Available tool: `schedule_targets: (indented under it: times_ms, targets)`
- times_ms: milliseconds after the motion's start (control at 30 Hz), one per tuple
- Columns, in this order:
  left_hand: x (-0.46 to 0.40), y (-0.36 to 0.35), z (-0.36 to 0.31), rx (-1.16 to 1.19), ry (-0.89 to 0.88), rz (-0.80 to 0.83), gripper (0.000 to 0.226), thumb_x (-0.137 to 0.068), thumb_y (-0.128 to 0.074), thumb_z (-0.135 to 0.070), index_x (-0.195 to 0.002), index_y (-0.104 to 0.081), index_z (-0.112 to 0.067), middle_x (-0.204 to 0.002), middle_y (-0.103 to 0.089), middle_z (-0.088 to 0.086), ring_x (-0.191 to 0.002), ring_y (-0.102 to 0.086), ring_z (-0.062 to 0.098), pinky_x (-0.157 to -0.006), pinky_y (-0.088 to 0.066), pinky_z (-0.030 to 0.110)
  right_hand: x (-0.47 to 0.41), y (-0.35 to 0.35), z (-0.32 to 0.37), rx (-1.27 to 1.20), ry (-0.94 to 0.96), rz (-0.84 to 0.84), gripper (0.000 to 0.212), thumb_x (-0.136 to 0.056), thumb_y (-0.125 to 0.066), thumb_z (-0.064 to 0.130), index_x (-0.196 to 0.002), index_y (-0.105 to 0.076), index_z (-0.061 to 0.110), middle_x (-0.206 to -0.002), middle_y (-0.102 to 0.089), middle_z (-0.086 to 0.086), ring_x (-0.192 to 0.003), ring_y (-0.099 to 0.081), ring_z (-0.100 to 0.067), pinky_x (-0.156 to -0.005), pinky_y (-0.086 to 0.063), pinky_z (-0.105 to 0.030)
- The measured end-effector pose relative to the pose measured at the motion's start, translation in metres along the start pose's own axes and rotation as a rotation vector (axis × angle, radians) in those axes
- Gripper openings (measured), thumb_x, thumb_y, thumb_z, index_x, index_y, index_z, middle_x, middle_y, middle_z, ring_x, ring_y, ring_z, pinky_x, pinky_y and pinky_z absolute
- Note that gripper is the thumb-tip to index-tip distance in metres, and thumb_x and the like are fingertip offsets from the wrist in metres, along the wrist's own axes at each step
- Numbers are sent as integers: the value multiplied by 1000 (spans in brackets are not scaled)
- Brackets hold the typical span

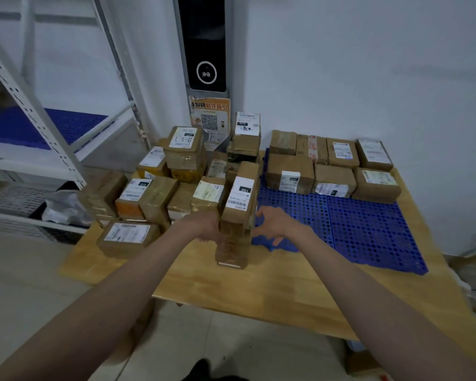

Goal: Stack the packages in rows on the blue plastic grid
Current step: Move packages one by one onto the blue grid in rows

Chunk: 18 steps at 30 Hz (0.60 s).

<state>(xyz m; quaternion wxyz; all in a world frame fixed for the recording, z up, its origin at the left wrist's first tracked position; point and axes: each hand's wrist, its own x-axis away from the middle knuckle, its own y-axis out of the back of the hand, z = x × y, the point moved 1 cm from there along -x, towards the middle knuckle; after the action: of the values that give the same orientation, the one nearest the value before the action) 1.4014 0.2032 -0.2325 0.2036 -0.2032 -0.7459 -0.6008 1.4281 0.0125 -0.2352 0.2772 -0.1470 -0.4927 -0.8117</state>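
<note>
Two bare forearms reached forward and converged, the left hand (204, 225) curled against the left side of a tall package (238, 215), the right hand (272, 224) at its right side with fingers bent and spread.
</note>
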Motion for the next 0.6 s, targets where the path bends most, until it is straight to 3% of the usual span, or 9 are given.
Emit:
schedule_targets:
  times_ms: [100,167,267,400,500,600]
  targets:
    - [-16,13,14,-14,-39,-43,26,-83,-69,-38,-72,-56,-20,-75,-57,1,-71,-55,18,-56,-40,26,-18,3,19,-73,21,-9,61,-92,-66,26,-146,-37,22,-131,-55,-6,-100,-65,-21,-75,-62,-37]
    - [-29,18,23,-27,-52,-30,24,-84,-68,-38,-92,-57,-19,-90,-56,2,-83,-55,20,-61,-41,26,-29,3,29,-111,15,-21,60,-91,-67,28,-144,-40,23,-137,-52,-3,-103,-64,-21,-73,-62,-38]
    - [-49,27,33,-27,-69,4,49,-81,-72,-35,-121,-51,-16,-114,-57,6,-95,-55,22,-69,-46,29,-44,-2,35,-131,-33,-48,59,-91,-68,28,-143,-42,19,-137,-52,-8,-102,-65,-24,-70,-62,-40]
    - [-75,31,31,-81,-147,36,52,-76,-76,-36,-117,-47,-21,-111,-57,3,-86,-52,18,-58,-39,26,-55,-8,36,-156,-83,-70,77,-88,-71,29,-152,-29,21,-142,-43,-7,-102,-64,-24,-61,-62,-34]
    - [-92,31,25,-75,-186,99,73,-70,-82,-37,-128,-43,-18,-122,-56,6,-98,-53,20,-72,-45,29,-58,-7,34,-244,-69,-26,70,-85,-73,34,-146,-40,31,-144,-47,-3,-99,-60,-19,-60,-61,-31]
    - [-102,30,19,-43,-232,173,91,-62,-88,-36,-135,-37,-17,-129,-53,5,-110,-54,22,-80,-45,29,-58,-7,34,-279,-44,-49,70,-78,-76,35,-141,-44,35,-137,-53,1,-105,-62,-20,-66,-63,-39]
